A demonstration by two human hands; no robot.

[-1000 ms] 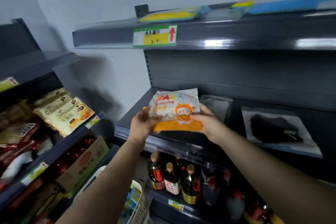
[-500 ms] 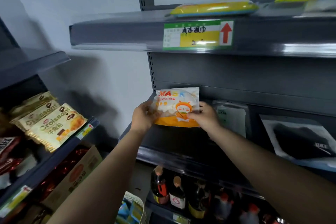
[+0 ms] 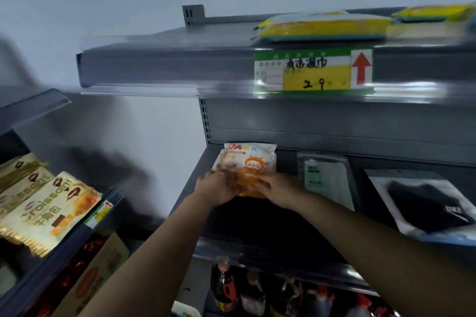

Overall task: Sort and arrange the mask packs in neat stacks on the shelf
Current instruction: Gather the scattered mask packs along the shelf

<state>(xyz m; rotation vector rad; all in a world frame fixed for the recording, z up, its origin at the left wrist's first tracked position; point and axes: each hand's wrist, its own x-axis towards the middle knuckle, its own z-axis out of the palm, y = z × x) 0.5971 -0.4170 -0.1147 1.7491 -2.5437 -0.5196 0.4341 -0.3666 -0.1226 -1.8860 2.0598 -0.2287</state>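
The shelf (image 3: 164,69) is grey painted metal with a soft shine. The mask pack (image 3: 251,162) and the croissant bags (image 3: 49,210) are glossy plastic film.

View: head-worn, single, wide-angle.
Facing: forward, seemingly tilted up at shelf (image 3: 257,226); edges blurred.
Range: arm's reach.

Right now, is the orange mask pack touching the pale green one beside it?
Apart. The head view shows dark shelf between the orange mask pack and the pale green mask pack.

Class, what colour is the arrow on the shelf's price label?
Red, on the price label in the head view.
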